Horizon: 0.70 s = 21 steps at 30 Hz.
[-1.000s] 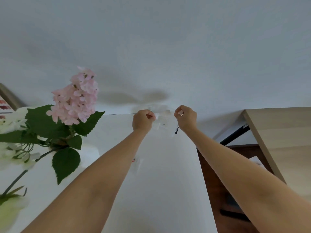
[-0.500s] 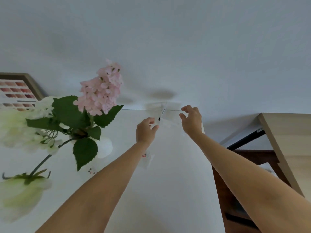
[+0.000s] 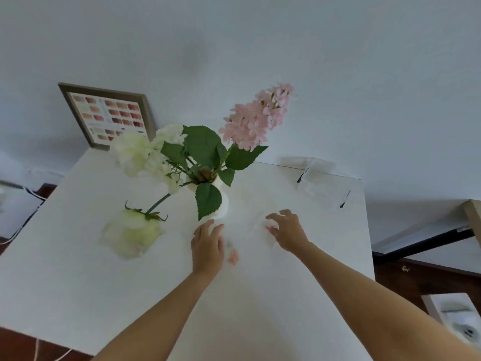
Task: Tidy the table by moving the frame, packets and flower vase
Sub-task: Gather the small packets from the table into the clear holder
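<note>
A white flower vase with pink and white flowers stands mid-table on the white table. The wooden frame with colour swatches leans on the wall at the back left corner. Two clear packets lie at the far right edge. Another white packet with pink marks lies under my right hand, whose fingers are spread over it. My left hand hovers open just in front of the vase, beside a small pink-printed packet.
A light wooden desk stands to the right, with a black bar beneath it. A white box sits on the dark floor at lower right. Cables hang at the table's left side.
Both hands let go of the clear packets at the far edge and drew back toward me. The view tilted down, bringing the frame and vase into sight.
</note>
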{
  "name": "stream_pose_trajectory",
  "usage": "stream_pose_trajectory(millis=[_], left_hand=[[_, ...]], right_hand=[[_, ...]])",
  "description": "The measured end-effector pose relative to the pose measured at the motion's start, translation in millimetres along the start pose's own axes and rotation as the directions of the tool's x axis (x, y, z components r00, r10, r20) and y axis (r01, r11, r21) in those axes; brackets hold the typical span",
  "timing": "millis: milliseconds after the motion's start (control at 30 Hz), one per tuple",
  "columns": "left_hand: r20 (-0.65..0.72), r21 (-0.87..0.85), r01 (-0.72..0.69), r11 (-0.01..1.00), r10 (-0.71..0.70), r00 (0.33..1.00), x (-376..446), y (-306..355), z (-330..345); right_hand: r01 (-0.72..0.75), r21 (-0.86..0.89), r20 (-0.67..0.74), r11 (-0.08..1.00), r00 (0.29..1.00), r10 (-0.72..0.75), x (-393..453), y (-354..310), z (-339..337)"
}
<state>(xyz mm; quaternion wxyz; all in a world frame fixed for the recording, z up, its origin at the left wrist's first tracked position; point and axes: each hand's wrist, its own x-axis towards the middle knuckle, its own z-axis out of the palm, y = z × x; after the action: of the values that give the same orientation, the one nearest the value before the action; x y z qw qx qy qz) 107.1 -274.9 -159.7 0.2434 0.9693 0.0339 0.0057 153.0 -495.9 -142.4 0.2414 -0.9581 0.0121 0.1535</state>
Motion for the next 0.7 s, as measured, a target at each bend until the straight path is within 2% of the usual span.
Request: stream_pose_trajectory(millis=[67,167,300,433,600,700], left_hand=[[0.015,0.107,0.073,0.992,-0.075,0.997,-4.0,-19.5,-7.0],[0.104,0.150,0.158,0.976,-0.175,0.979,-9.1,-44.6,-13.3],[0.167,0.137,0.127,0.982,-0.149,0.975,-17.7,-60.5,-15.3],[0.136,0.090,0.116,0.989,-0.128,0.982,-21.5,-59.7,-20.5],[0.238,0.158,0.133,0.979,-0.168,0.957,-17.2,-58.6,-31.3],[0.304,0.214,0.130,0.968,-0.192,0.933,-19.0,-59.1,-33.9]], right_hand=[[0.003,-0.094,0.052,0.996,0.999,0.002,-7.1,-1.7,12.0],[0.009,-0.106,-0.008,0.994,1.000,-0.010,-17.8,-4.4,23.5],[0.013,-0.117,-0.032,0.993,0.999,-0.017,-29.4,-7.9,30.7],[-0.061,0.000,-0.014,0.998,0.998,0.061,-37.0,-12.5,34.1],[-0.215,0.207,0.102,0.954,0.975,0.198,-38.6,-17.1,30.8],[-0.296,0.374,0.183,0.879,0.953,0.243,-39.1,-25.5,24.3]])
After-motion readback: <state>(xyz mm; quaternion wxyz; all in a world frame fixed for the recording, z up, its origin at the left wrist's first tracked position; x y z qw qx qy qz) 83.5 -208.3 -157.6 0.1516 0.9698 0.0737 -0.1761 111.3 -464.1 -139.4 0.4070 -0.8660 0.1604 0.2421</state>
